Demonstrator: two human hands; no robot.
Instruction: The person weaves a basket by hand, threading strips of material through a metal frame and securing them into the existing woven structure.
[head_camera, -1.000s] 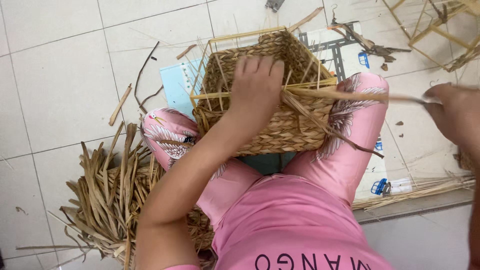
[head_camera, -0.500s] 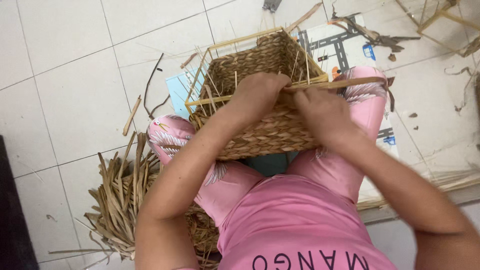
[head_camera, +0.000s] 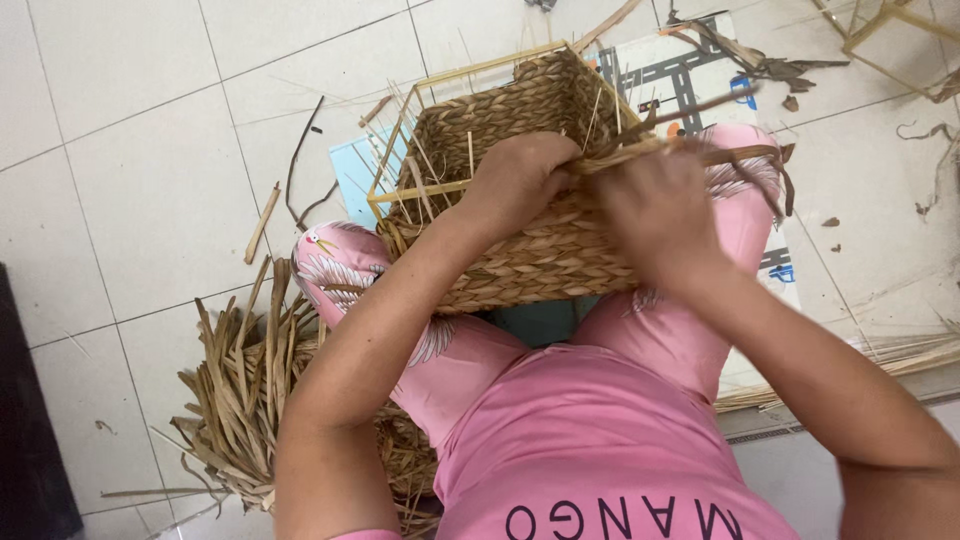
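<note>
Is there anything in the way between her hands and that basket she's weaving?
Nothing visible. The left hand rests on the rim of the basket, and the right hand, blurred, is at the same rim, among the dry strands there. The basket sits between the knees.

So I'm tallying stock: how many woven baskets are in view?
1. The basket sits between the person's knees, left hand and right hand on its rim. Others may lie outside the view.

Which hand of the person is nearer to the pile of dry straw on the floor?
The left. The left hand grips the rim of the woven basket, on the side toward the straw pile. The right hand works a strand at the rim's other end, farther away.
</note>
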